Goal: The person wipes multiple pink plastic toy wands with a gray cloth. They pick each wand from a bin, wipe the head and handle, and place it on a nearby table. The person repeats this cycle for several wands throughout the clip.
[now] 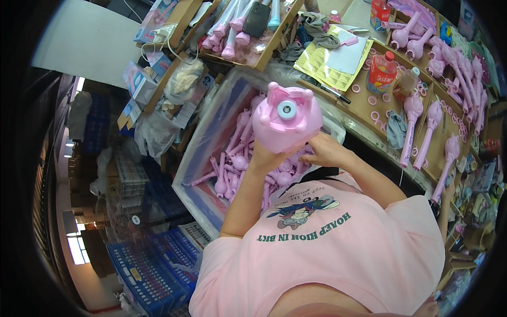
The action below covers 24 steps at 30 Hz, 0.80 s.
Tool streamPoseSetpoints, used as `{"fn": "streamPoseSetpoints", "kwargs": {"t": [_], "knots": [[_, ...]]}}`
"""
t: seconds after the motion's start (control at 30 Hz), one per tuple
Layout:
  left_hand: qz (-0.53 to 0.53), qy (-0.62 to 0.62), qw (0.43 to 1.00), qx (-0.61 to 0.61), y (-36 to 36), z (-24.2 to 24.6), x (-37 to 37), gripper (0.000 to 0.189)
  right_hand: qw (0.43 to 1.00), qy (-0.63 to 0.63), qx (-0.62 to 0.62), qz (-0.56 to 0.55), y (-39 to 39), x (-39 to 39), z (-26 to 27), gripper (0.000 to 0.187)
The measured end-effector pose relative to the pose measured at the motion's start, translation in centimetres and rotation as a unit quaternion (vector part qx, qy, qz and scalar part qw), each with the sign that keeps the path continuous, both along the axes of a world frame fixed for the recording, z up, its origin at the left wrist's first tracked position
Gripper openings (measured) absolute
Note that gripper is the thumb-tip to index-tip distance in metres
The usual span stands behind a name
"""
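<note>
Close to the camera, a rounded pink plastic toy part (pixel 287 119) with several knobs and a pale round hub hides part of my hands. My left hand (pixel 271 156) grips it from below. My right hand (pixel 326 150) is at its lower right edge with bent fingers; whether they hold anything is hidden. Below both hands, a large plastic-lined bin (pixel 194 144) holds a heap of pink toy wands (pixel 237 162) with round heads and long handles. More pink wands (pixel 413 109) lie on the cardboard-covered bench at the right.
Pink rings (pixel 372 100), a red-capped bottle (pixel 382 73), a marker pen (pixel 335 94) and yellow printed sheets (pixel 313 59) are on the bench. A cardboard box (pixel 263 59) holds clear-tubed pieces and a phone (pixel 257 20). Blue printed cartons (pixel 146 273) stand lower left. Someone's arm (pixel 446 198) shows at right.
</note>
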<state>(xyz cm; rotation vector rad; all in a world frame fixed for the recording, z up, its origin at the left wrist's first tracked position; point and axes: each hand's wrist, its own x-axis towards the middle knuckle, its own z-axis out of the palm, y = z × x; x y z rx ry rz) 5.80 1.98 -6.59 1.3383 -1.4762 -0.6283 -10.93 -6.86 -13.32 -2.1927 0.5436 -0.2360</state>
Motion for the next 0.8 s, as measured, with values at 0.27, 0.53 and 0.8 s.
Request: {"fn": "streamPoseSetpoints", "kwargs": {"t": [0.27, 0.53, 0.8], "knots": [[-0.019, 0.019, 0.999, 0.028, -0.1, -1.2, 0.7, 0.054, 0.999, 0.035, 0.023, 0.002, -0.2, 0.0, -0.9, 0.067], [0.123, 0.183, 0.973, -0.074, -3.8, 4.4, -3.4, 0.042, 0.921, -0.185, 0.343, -0.011, 2.4, 2.3, 0.0, 0.050], [-0.207, 0.445, 0.866, 0.100, -3.5, 7.3, -1.4, 0.073, 0.782, 0.002, 0.571, 0.250, 3.0, 1.2, 2.6, 0.033]]}}
